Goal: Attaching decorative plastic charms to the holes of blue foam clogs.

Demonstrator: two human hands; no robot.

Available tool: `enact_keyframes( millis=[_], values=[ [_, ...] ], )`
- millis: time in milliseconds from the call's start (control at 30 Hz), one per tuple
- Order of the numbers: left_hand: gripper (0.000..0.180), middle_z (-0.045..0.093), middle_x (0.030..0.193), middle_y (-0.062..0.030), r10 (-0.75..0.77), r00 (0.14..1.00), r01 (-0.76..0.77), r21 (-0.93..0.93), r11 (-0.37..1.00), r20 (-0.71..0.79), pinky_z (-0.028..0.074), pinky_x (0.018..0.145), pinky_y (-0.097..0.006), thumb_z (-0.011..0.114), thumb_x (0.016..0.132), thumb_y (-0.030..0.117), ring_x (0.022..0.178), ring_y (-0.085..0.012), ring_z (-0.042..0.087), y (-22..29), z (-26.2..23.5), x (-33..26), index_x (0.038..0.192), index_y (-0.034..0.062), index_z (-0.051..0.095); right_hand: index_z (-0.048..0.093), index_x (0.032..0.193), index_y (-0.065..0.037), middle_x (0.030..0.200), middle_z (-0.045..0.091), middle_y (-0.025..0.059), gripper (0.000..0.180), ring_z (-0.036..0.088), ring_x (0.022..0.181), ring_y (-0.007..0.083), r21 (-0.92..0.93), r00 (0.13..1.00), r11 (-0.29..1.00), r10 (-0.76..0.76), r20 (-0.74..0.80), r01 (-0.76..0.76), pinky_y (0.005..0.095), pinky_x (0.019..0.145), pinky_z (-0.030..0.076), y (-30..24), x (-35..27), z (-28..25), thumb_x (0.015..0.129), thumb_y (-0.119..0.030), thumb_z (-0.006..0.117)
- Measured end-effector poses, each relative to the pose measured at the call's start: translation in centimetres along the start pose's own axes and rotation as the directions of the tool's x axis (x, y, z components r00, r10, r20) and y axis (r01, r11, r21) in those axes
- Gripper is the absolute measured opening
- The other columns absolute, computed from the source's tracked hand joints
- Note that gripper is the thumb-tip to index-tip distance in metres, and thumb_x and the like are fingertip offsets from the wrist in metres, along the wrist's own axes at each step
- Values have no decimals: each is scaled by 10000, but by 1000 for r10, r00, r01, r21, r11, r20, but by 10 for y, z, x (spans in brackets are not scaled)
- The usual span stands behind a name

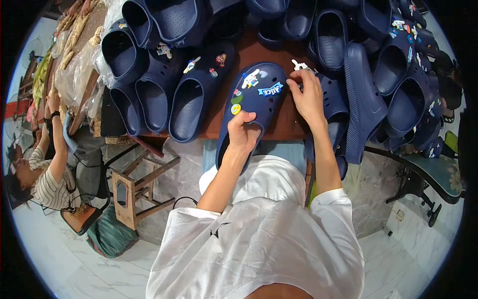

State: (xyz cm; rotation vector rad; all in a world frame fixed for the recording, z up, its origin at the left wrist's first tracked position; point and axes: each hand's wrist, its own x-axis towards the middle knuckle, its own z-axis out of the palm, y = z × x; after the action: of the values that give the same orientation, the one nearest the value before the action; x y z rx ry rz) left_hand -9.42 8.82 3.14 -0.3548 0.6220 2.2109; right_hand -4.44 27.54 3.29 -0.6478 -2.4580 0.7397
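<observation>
head view: you look straight down at a brown table (259,50) crowded with navy blue clogs, your forearms coming up from the lower edge.
left hand: your left hand (242,130) grips the clog in front of you at the edge of its opening, thumb on top near the yellow charm, fingers curled into the opening; it is clamped on the shoe.
right hand: your right hand (306,94) sits at the right side of the same clog's toe, fingertips pinched together; what they pinch is too small to tell, and you cannot tell whether they touch the shoe or just hover beside it.
clog in hand: the navy clog (254,107) lies toe away from you, heel hanging over the table's near edge above your lap.
charms on it: a white figure charm (250,78) near the toe, a blue lettered charm (270,89) to its right, a small green charm (237,99) and a round yellow charm (236,108) on the left side.
loose piece: a small white charm (299,65) lies on the table just beyond your right fingertips.
neighbouring clogs: a decorated clog (196,94) lies just left of yours; plain ones are heaped along the far edge and down the right side (366,99).
left of table: clear plastic bags (79,70) sit on the table's left end.
floor: a wooden stool (137,187) stands on pale tiles below the table.
other person: someone in a striped shirt (47,187) sits at the far left, one arm raised to the table.
</observation>
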Motion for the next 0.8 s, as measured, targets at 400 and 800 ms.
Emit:
enact_keyframes(
  millis=[400, 800],
  values=[
    [590, 587, 1188, -155, 16, 997, -14, -26, 1000, 77, 413, 1051, -440, 544, 659, -19, 1140, -311, 562, 2, -4, 5, 1246, -27, 490, 693, 1121, -101, 1084, 558, 106, 283, 571, 1029, 272, 256, 948, 966, -120, 296, 42, 344, 866, 472, -17, -2, -19, 841, -138, 688],
    [570, 591, 1185, -149, 19, 998, -18, -17, 1000, 64, 414, 1054, -420, 531, 670, -10, 1141, -289, 566, 0, -4, 1, 1240, -22, 501, 706, 1026, -99, 1062, 557, 95, 210, 539, 1000, 296, 199, 952, 952, -264, 154, 232, 392, 870, 452, -26, -11, -7, 832, -180, 693]
  ],
)
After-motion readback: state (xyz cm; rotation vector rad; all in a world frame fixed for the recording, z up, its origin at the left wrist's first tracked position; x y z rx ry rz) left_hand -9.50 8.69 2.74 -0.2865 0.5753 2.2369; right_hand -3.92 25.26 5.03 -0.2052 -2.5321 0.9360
